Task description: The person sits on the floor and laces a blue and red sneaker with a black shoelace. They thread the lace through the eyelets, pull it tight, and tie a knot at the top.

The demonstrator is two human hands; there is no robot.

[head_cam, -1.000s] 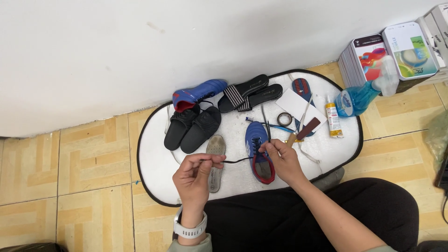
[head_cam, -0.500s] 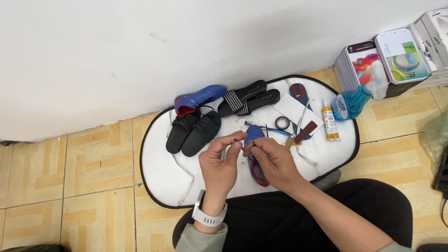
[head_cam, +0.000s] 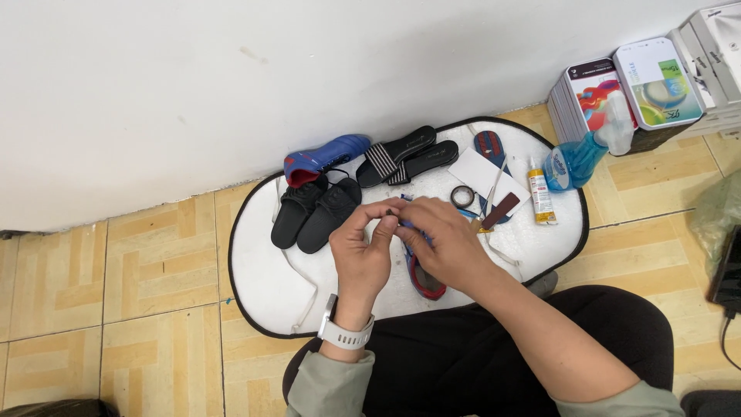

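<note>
**Both hands pinched together over the blue shoe**

Left hand (head_cam: 361, 251) and right hand (head_cam: 446, 245) are both pinched shut, fingertips meeting on something tiny and dark, too small to tell what it is. They're touching each other right above a blue and red shoe (head_cam: 423, 276) lying on the white mat (head_cam: 266, 289), mostly hidden under the hands.

Pretty crowded behind them: a pair of black slides (head_cam: 315, 213) just to the left, a blue boot (head_cam: 324, 157) against the wall, striped black sandals (head_cam: 405, 155) beside it. To the right there's a roll of tape (head_cam: 462, 196), a white card (head_cam: 482, 174), scissors (head_cam: 491, 202) and a small yellow glue tube (head_cam: 540, 197), all near the right hand.

The mat's left end is bare and its black edge runs close to the person's knees. Off the mat on the right, a blue spray bottle (head_cam: 575, 158) leans by a stack of flat boxes (head_cam: 617, 96) with colourful lids, standing against the wall.
</note>
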